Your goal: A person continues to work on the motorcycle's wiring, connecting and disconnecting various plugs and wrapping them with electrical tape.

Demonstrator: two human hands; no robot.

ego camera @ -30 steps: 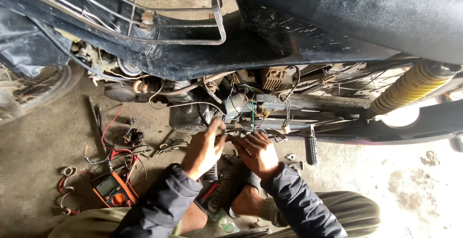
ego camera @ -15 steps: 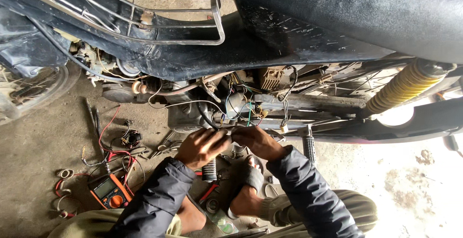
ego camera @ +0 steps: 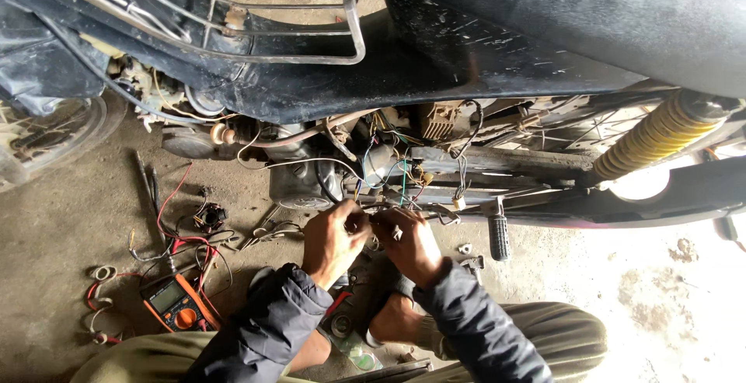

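Observation:
My left hand (ego camera: 332, 239) and my right hand (ego camera: 409, 245) meet below the open side of a black motorcycle (ego camera: 482, 49). Both pinch thin wires (ego camera: 371, 214) that hang from the tangle of coloured wiring (ego camera: 392, 173) by the frame. The fingertips of the two hands nearly touch. A ring shows on a finger of my right hand. Dark jacket sleeves cover both forearms. What exactly sits between the fingertips is too small to tell.
An orange multimeter (ego camera: 176, 304) with red leads (ego camera: 172, 220) lies on the concrete floor at lower left, among loose tools and wire bits. A yellow shock spring (ego camera: 660, 136) is at right, a footpeg (ego camera: 497, 235) beside my right hand, a wheel (ego camera: 47, 134) at far left.
Both hands have drawn closer together on the wires and sit slightly lower in view. The camera has shifted a little; the motorcycle and floor items stay put.

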